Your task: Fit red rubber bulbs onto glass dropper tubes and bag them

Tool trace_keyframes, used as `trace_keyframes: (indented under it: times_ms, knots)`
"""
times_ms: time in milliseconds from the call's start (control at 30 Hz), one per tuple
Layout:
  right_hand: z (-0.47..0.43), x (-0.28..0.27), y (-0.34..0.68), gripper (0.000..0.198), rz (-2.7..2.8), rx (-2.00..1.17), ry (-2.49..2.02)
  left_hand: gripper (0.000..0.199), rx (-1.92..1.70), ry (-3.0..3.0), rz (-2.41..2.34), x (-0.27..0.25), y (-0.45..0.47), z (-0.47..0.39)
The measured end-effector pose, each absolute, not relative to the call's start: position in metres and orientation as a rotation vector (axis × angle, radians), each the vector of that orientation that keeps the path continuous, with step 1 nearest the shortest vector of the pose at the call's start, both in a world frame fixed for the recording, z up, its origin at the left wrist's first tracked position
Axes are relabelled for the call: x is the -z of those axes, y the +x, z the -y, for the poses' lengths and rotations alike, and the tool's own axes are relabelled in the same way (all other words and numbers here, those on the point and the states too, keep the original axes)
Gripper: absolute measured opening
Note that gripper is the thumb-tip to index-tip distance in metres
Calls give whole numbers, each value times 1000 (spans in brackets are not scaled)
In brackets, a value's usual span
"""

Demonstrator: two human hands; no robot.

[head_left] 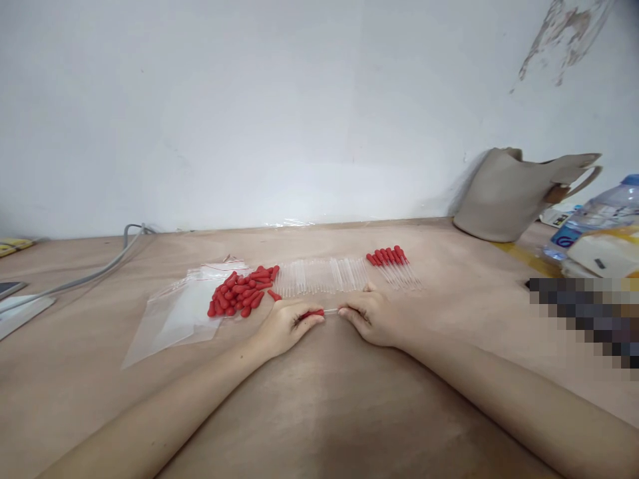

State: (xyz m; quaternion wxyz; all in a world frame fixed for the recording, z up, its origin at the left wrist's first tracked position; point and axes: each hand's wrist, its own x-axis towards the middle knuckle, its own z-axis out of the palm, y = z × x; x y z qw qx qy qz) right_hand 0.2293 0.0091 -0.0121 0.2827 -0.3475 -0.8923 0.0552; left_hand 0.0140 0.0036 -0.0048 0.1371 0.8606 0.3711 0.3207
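Note:
My left hand (289, 326) pinches a red rubber dropper bulb (314, 313) between thumb and fingers. Opposite it, my right hand (372, 317) pinches a thin clear dropper tube (331, 311). Tube and bulb are in line, end to end; how far the tube sits inside the bulb cannot be made out. Behind my hands lies a row of clear tubes (319, 275). A heap of loose red bulbs (239, 291) rests on a clear plastic bag (170, 319) to the left. Several droppers with red bulbs on them (394, 266) lie side by side beyond my right hand.
At the back right stands a beige bag (499, 193), with a plastic water bottle (606, 213) and a white-and-yellow packet (606, 253) beside it. A grey cable (100, 271) crosses the table's left side. The wall (299, 120) closes off the back.

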Motion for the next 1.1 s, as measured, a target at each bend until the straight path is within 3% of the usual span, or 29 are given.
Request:
trace_keyframes:
  times_ms: [233, 567, 1100]
  knots:
    - [-11, 16, 232, 11, 2314, -270, -1015, 25, -915, 2190, -1262, 13, 6, -9]
    - [-11, 13, 224, 24, 2396, 181, -839, 17, -962, 2220, -1120, 11, 10, -6]
    - [-11, 12, 215, 29, 2454, -20, -986, 13, -984, 2337, -1061, 11, 10, -7]
